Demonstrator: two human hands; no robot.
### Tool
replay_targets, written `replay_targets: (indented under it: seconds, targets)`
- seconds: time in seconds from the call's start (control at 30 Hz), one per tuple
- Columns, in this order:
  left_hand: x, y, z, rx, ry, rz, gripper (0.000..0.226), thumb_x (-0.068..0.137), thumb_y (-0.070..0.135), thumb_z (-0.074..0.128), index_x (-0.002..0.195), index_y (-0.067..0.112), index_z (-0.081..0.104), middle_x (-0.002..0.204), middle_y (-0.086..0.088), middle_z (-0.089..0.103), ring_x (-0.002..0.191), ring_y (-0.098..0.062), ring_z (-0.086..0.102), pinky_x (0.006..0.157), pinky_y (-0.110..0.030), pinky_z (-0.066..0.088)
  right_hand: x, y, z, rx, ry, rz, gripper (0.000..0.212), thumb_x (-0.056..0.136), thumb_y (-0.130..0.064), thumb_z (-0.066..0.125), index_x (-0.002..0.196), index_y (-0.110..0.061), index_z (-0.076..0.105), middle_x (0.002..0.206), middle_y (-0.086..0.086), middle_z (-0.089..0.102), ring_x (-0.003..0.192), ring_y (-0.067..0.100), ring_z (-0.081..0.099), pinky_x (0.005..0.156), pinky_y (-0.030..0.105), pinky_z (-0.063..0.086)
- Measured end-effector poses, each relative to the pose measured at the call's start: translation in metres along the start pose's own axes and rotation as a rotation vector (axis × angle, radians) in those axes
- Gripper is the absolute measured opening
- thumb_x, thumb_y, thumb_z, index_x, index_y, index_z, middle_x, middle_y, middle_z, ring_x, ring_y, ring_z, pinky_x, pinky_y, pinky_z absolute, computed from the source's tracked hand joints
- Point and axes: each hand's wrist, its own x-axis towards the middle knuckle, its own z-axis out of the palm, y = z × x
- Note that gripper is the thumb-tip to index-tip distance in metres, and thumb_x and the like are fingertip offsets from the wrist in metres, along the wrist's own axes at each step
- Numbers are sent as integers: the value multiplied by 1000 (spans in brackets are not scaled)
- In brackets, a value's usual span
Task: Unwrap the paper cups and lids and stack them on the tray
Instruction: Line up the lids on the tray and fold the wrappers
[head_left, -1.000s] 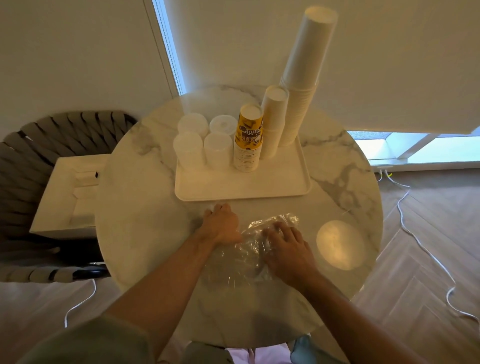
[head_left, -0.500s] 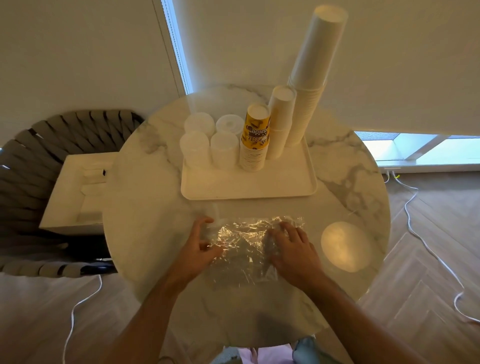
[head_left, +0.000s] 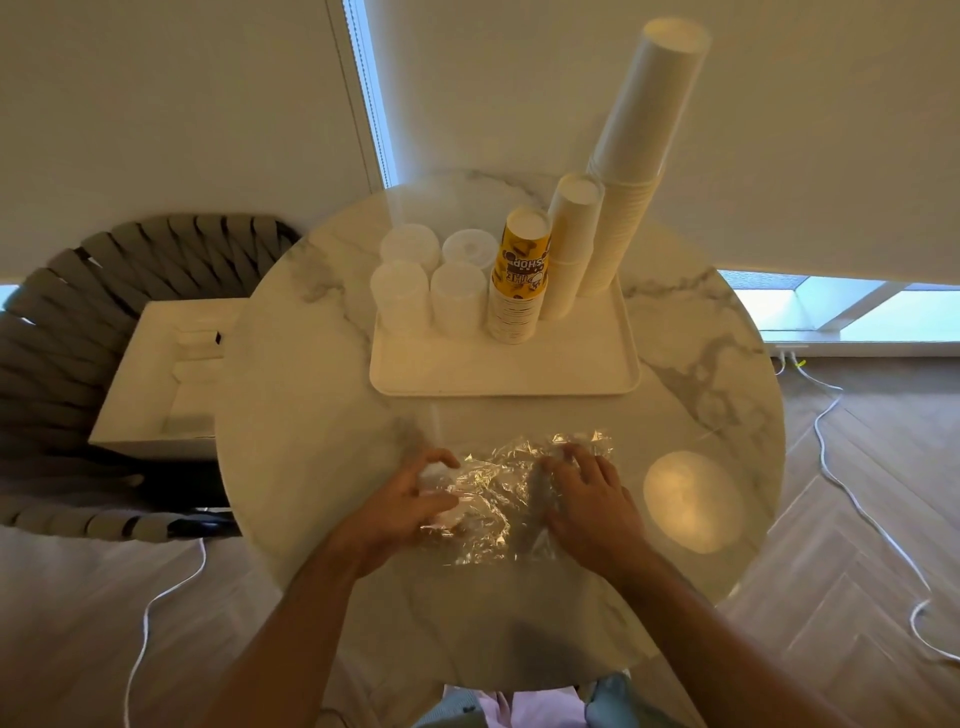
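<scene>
A white tray (head_left: 519, 371) sits on the round marble table (head_left: 311, 415). On it stand several stacks of translucent lids (head_left: 457, 296), a yellow printed cup stack (head_left: 522, 275), a short white cup stack (head_left: 571, 244) and a tall leaning white cup stack (head_left: 644, 145). In front of the tray lies crumpled clear plastic wrap (head_left: 498, 493). My left hand (head_left: 410, 506) grips the wrap's left edge with curled fingers. My right hand (head_left: 592, 499) presses on its right side with spread fingers.
A woven grey chair (head_left: 62, 332) with a white box (head_left: 156, 374) on it stands left of the table. White cables (head_left: 852, 499) run over the wooden floor on both sides. A bright light patch (head_left: 693, 501) lies on the table's right part.
My left hand drew back from near the tray to the wrap's left edge and curled around it. The wrap has bunched more tightly between both hands.
</scene>
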Motion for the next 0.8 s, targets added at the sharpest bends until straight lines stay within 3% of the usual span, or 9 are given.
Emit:
replay_targets:
  seconds: [0.1, 0.2, 0.27, 0.4, 0.5, 0.57, 0.63, 0.8]
  targets:
    - [0, -9, 3, 182, 9, 31, 18, 92, 6, 66, 93, 21, 75, 90, 13, 72, 78, -5, 64, 71, -26, 47, 0, 1, 1, 5, -5, 1, 61, 97, -43, 53, 151, -38, 27, 164, -5, 15, 151, 28, 15, 115, 49, 36]
    - [5, -16, 3, 115, 128, 72, 25, 89, 7, 70, 105, 26, 76, 117, 4, 70, 92, -13, 68, 78, -31, 56, 0, 2, 1, 3, -3, -10, 61, 96, -43, 54, 151, -37, 28, 164, -4, 17, 151, 30, 16, 115, 50, 36]
    - [7, -15, 5, 7, 150, 87, 40, 88, -1, 68, 117, 25, 70, 125, 0, 64, 86, -14, 69, 72, -32, 59, 0, 1, 1, 7, -1, -6, 60, 96, -43, 54, 151, -37, 29, 164, -3, 17, 150, 29, 16, 115, 50, 37]
    - [11, -11, 13, 190, 129, 141, 52, 84, -2, 71, 124, 32, 66, 128, 5, 61, 92, -6, 69, 73, -23, 57, -1, 0, -1, -3, -9, 3, 60, 96, -41, 52, 151, -37, 28, 164, -4, 15, 150, 29, 15, 116, 49, 35]
    - [12, -7, 18, 146, 198, 155, 63, 81, -9, 69, 130, 31, 61, 127, -4, 62, 75, -3, 67, 70, -23, 56, -2, -2, -2, 4, -14, 4, 60, 98, -41, 53, 152, -38, 28, 165, -4, 14, 151, 28, 13, 117, 48, 33]
    - [11, -8, 18, 219, 225, 191, 72, 79, -8, 72, 139, 29, 54, 138, 4, 51, 94, 6, 63, 81, -18, 51, -3, -2, -4, 11, -21, 10, 61, 97, -40, 53, 152, -38, 28, 165, -4, 13, 151, 28, 12, 117, 49, 33]
    - [10, -13, 16, 292, 236, 209, 82, 76, -5, 75, 143, 33, 47, 143, 10, 44, 123, 0, 48, 96, -20, 46, -3, -3, -5, 7, -33, 11, 62, 96, -39, 53, 152, -38, 27, 166, -4, 12, 151, 29, 11, 117, 49, 32]
    - [6, -13, 13, 373, 188, 189, 102, 69, 1, 80, 152, 38, 32, 148, 15, 32, 137, -14, 38, 106, -38, 47, -2, -5, -10, -13, -54, 14, 63, 94, -40, 57, 150, -38, 29, 164, -2, 14, 150, 29, 16, 114, 48, 34]
